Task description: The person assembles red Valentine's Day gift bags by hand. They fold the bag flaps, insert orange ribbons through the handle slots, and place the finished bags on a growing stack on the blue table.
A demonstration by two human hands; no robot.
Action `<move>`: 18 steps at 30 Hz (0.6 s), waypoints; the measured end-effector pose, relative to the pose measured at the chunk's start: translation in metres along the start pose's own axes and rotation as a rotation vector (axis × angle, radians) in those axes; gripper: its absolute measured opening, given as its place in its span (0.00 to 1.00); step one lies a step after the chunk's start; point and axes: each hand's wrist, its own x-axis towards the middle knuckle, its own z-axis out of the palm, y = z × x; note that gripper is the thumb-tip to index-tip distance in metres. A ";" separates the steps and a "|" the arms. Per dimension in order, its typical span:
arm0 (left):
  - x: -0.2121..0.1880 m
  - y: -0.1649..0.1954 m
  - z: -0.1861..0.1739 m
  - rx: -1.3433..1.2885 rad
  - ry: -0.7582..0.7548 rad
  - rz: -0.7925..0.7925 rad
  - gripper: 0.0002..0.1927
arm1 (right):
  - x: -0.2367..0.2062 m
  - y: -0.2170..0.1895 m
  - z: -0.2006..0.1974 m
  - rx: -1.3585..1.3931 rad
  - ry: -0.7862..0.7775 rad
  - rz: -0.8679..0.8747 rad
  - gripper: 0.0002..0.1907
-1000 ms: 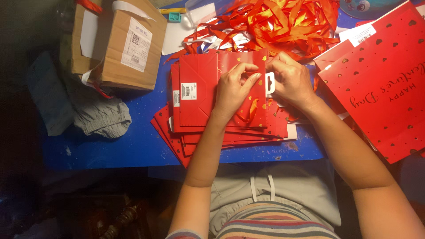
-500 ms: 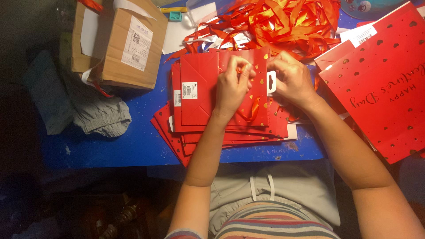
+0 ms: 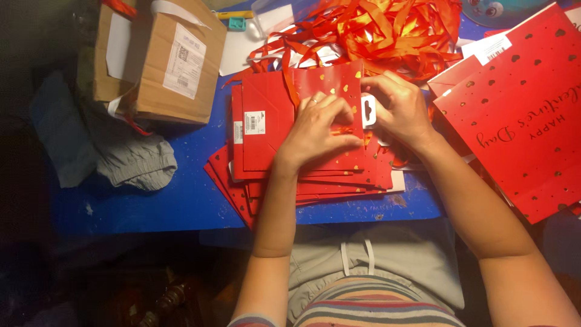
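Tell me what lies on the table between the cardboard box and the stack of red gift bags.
In the head view, only bare blue table separates the cardboard box from the stack of red gift bags.
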 end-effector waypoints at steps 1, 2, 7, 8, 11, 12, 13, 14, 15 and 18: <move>-0.001 -0.002 0.002 0.001 -0.003 0.014 0.17 | -0.001 -0.001 -0.001 0.009 0.008 0.000 0.14; -0.001 -0.004 0.004 0.002 -0.007 0.010 0.16 | -0.003 -0.002 -0.002 0.015 0.013 0.015 0.12; 0.002 -0.014 0.010 -0.025 0.090 0.004 0.14 | 0.000 -0.010 -0.004 -0.008 0.091 -0.053 0.08; 0.004 -0.014 0.014 -0.023 0.149 -0.002 0.13 | 0.000 -0.011 -0.005 -0.058 0.117 -0.103 0.08; 0.010 -0.013 0.026 -0.012 0.322 -0.011 0.12 | -0.001 -0.012 -0.006 -0.155 0.143 -0.209 0.10; 0.012 -0.012 0.030 -0.008 0.374 -0.007 0.12 | -0.001 -0.010 -0.006 -0.152 0.117 -0.208 0.11; 0.013 -0.012 0.032 -0.005 0.425 -0.002 0.11 | -0.001 -0.008 -0.006 -0.151 0.092 -0.207 0.12; 0.014 -0.012 0.033 -0.033 0.419 -0.017 0.12 | -0.002 -0.005 -0.005 -0.085 0.047 -0.146 0.12; 0.014 -0.011 0.033 -0.062 0.412 -0.031 0.12 | -0.003 -0.001 -0.005 -0.021 0.002 -0.084 0.13; 0.013 -0.011 0.031 -0.168 0.319 -0.107 0.12 | -0.006 0.010 -0.004 0.138 -0.082 0.015 0.14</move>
